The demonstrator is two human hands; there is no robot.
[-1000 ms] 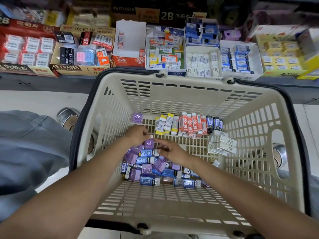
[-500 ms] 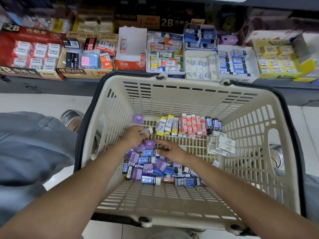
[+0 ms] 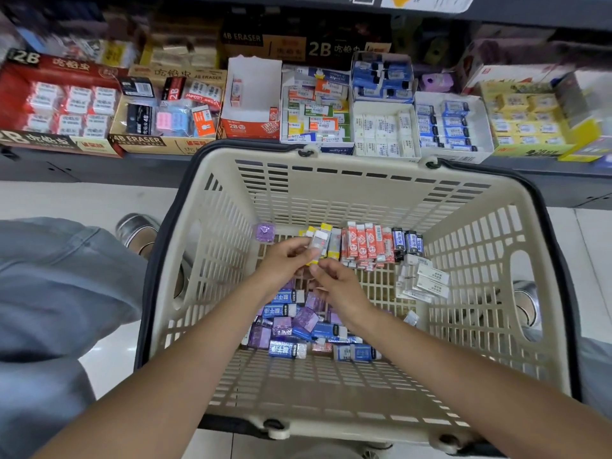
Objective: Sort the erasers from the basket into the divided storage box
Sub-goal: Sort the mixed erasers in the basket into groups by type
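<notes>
- The left hand (image 3: 284,260) pinches a white eraser (image 3: 318,244) between thumb and fingertips, raised just above the basket (image 3: 331,197) floor
- The right hand (image 3: 337,286), fingers curled, sits just below that eraser; whether it grips anything cannot be told
- The held eraser is small, pale, wrapped in clear film with a red mark
- Behind it a row of yellow erasers (image 3: 332,241), orange-red erasers (image 3: 366,245) and dark blue erasers (image 3: 409,243) lines the far wall
- A loose pile of blue and purple erasers (image 3: 298,323) lies under the wrists
- Divided storage box (image 3: 316,107) stands on the shelf beyond
</notes>
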